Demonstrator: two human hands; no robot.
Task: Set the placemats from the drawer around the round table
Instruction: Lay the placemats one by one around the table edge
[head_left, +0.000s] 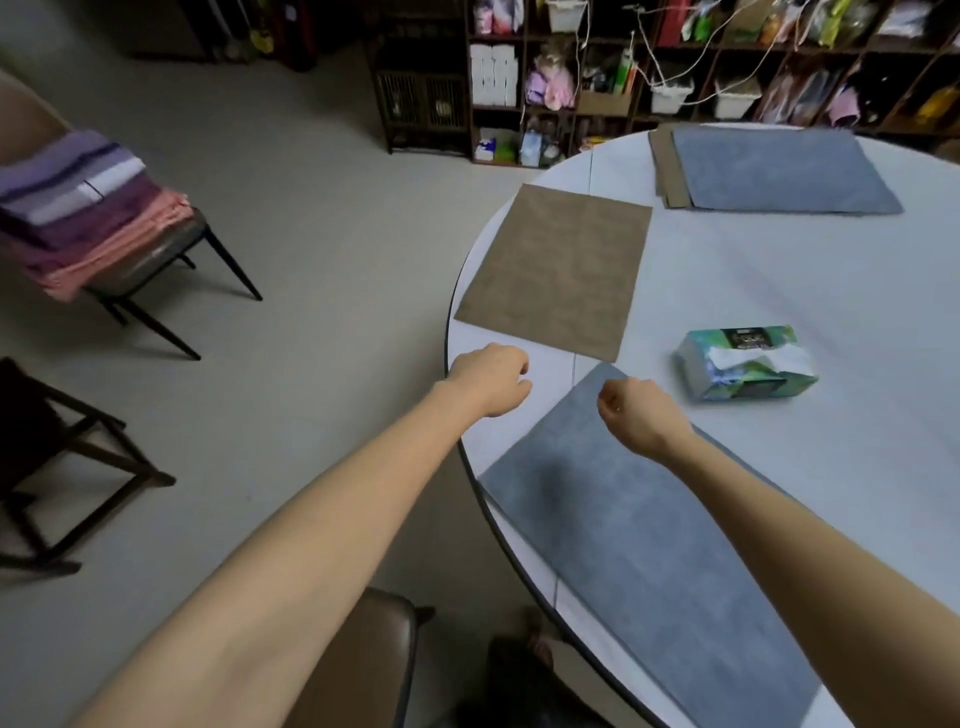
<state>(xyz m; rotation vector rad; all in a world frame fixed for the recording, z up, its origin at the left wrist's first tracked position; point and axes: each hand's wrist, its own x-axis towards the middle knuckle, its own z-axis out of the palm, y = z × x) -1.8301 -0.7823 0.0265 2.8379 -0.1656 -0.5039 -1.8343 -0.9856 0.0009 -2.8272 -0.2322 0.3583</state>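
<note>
A brown placemat (558, 270) lies flat at the left edge of the round white table (779, 291). A grey-blue placemat (639, 561) lies along the near edge, partly under my right forearm. At the far side a stack of placemats (774, 171) rests with a grey-blue one on top and brown ones beneath. My left hand (491, 382) hovers at the table's rim just below the brown placemat, fingers curled, holding nothing. My right hand (631, 410) is over the far corner of the near grey-blue placemat, fingers closed, nothing visibly in it.
A green tissue pack (745, 364) lies on the table right of my hands. A chair with folded towels (88, 218) stands at left, a dark wooden stool (67, 467) below it. A brown chair seat (374, 654) is near me. Cluttered shelves (675, 67) line the back.
</note>
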